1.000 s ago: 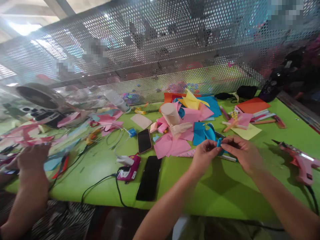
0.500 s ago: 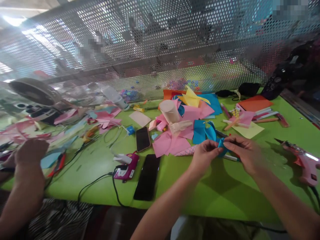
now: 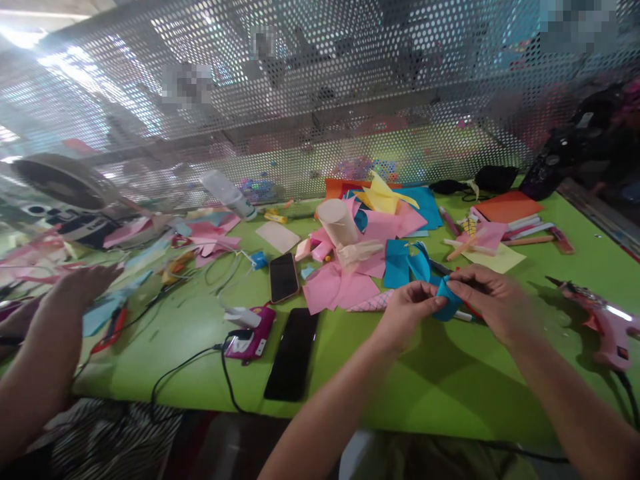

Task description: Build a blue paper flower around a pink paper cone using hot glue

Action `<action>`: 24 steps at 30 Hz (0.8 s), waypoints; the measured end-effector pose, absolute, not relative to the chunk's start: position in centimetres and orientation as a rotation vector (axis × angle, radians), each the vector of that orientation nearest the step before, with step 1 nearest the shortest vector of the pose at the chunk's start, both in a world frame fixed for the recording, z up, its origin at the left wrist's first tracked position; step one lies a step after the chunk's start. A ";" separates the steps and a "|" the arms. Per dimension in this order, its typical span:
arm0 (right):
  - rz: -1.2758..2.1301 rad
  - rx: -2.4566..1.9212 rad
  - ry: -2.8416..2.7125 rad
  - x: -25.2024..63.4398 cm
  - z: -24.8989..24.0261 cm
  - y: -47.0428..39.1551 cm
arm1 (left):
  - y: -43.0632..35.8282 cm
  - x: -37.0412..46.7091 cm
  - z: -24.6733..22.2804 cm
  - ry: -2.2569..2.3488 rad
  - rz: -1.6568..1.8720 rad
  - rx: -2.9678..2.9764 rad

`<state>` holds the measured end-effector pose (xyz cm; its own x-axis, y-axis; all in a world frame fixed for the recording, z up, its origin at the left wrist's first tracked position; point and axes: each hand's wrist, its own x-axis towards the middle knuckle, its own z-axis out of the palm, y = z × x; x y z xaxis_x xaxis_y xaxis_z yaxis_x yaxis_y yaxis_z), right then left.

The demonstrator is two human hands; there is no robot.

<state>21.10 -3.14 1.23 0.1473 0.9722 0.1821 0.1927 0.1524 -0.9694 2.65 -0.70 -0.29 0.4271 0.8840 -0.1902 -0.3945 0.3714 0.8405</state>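
Between my two hands, above the green table, is a small blue paper strip, bent into a curl. My left hand pinches its left side between thumb and fingers. At its upper right edge, my right hand closes thumb and fingertips on the same paper. Just behind them lie cut blue paper pieces, one of them curled. A white-barrelled pen shows partly beneath the hands. Left of my left hand rests a pink patterned paper cone.
A pink glue gun lies at the right, its cord running off the front. Two phones and a purple power adapter with cables are left of my arms. A cardboard roll stands among pink papers. Another person's arm reaches in at far left.
The blue paper in my fingers has turned, and more of its face now hangs below my fingertips. At far left, the other person's hand has stretched forward and to the right.
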 end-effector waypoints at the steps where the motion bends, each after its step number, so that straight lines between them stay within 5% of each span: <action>1: 0.845 -1.302 -1.316 21.1 1.3 -3.2 | -0.7 2.6 -0.3 0.720 0.911 0.805; 14: 0.642 -1.281 -1.497 21.3 1.0 -3.0 | -0.6 2.7 -0.4 0.712 0.921 0.749; 24: 0.958 -1.250 -1.336 21.4 1.8 -3.1 | -0.7 2.5 0.0 0.665 0.859 0.710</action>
<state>21.41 -3.10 1.81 0.0656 0.9857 0.1551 0.1693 0.1422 -0.9753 2.51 -0.71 -0.05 0.4880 0.8423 -0.2287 -0.4330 0.4611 0.7745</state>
